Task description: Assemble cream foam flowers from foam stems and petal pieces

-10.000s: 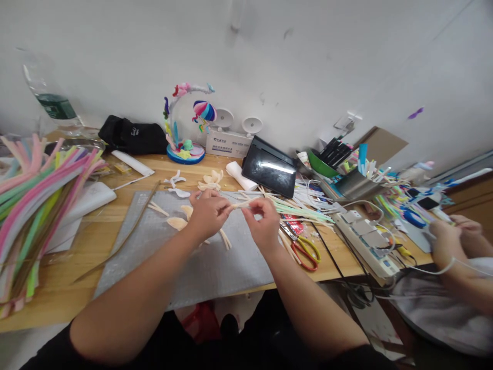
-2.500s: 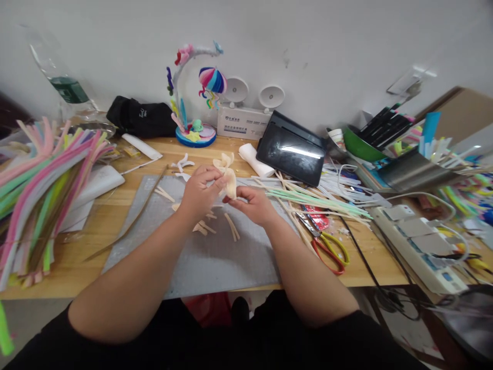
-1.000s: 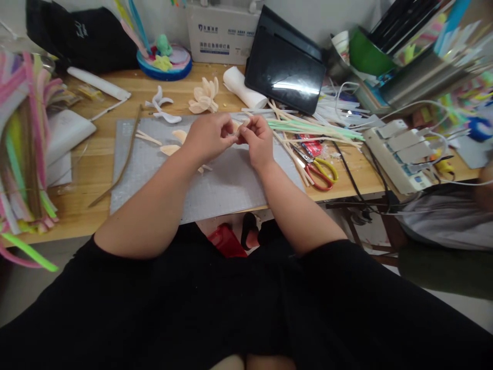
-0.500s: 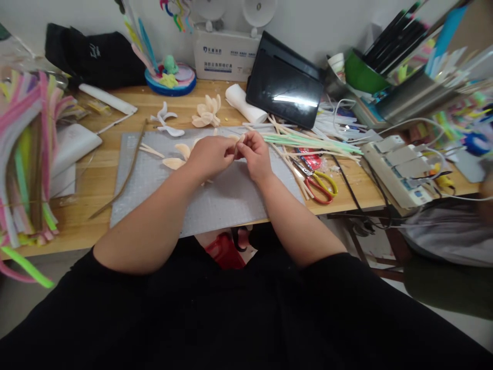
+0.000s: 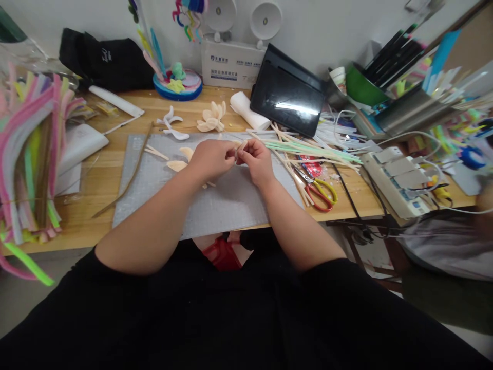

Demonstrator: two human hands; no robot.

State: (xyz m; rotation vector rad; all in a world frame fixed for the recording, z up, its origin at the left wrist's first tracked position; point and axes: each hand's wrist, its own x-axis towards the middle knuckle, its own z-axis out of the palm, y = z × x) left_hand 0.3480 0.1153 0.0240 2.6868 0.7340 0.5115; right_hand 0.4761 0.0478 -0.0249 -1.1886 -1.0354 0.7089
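Over the grey mat (image 5: 231, 205), my left hand (image 5: 215, 158) and my right hand (image 5: 256, 160) meet at their fingertips. Both are closed in a pinch on a small cream piece (image 5: 241, 146), mostly covered by the fingers. Cream petal shapes (image 5: 177, 165) lie on the mat beside my left wrist, partly hidden by it. Two short cream stems (image 5: 156, 152) rest farther left on the mat. Behind my hands a cream petal flower (image 5: 211, 117) sits on the wooden table (image 5: 92, 177), with white curved petals (image 5: 175, 126) to its left.
Right of the mat are cream and green stems (image 5: 311, 149), scissors (image 5: 323, 195) and a power strip (image 5: 400, 180). A black tablet-like object (image 5: 288, 90) stands behind. Colourful fuzzy stems (image 5: 34, 154) fill the left side. Part of another person (image 5: 450, 246) shows at the right.
The view has shifted slightly, so the table items appear a little lower and farther right. Both hands remain together, pinching the cream piece.
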